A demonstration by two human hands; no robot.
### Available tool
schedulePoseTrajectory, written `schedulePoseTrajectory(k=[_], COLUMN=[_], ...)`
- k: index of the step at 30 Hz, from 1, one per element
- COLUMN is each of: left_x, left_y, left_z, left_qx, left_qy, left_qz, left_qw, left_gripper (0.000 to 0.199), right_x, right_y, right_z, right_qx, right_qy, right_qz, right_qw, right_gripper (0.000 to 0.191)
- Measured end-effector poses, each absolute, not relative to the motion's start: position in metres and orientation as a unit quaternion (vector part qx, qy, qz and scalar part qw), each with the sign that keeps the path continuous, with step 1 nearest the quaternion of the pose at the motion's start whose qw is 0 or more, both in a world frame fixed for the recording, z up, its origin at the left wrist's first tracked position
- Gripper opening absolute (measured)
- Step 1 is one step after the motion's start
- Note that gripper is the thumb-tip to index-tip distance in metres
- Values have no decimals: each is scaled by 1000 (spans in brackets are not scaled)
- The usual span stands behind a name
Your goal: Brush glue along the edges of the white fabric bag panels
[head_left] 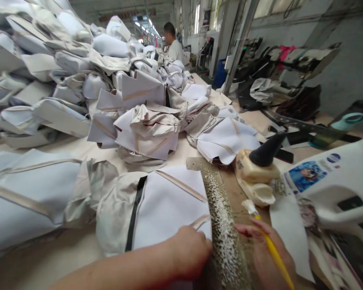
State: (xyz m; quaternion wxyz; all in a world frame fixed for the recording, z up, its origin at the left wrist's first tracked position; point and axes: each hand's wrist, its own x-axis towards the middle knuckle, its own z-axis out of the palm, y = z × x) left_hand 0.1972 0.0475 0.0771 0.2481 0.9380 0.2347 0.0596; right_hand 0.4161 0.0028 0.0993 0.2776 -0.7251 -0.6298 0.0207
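A white stiff-sided piece [169, 209] with tan tapes, a black strip and crumpled beige fabric lies at the front of the table. My left hand [190, 251] is closed on its lower right edge, fingertips partly hidden. In my right hand [270, 251] is a paintbrush [270, 245] with a yellow handle, its pale bristles pointing up and away from me. Between the hands runs a board [220, 213] crusted with white residue. Just beyond the brush tip stands a cream plastic container [245, 169] with a black cone-shaped top [268, 149].
Heaped white and beige pieces [63, 68] fill the left and back of the table [75, 145]. At right lies a large white jug [347, 181] with a blue label. A person [174, 46] is further back. Sewing machines [308, 60] stand along the right wall.
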Motion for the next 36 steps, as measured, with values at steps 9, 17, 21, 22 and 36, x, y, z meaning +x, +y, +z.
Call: schedulePoseTrajectory(k=[9, 17, 21, 22, 36], left_x=[143, 111, 124, 131, 224], left_y=[155, 205, 208, 209, 167], left_z=[37, 14, 49, 54, 13], left_qx=[780, 718, 741, 749, 887], left_qy=[529, 616, 609, 607, 368], left_qz=[212, 129, 149, 146, 153], left_qw=[260, 297, 239, 222, 231], left_gripper=[51, 32, 28, 28, 58], right_x=[384, 380, 391, 395, 420], right_y=[-27, -24, -29, -29, 18], right_z=[51, 39, 48, 48, 84], right_qx=[-672, -616, -608, -610, -574], right_qy=[-700, -760, -765, -766, -803], right_qz=[92, 12, -24, -47, -28], right_qw=[223, 207, 210, 199, 156], right_gripper=[52, 26, 23, 23, 26])
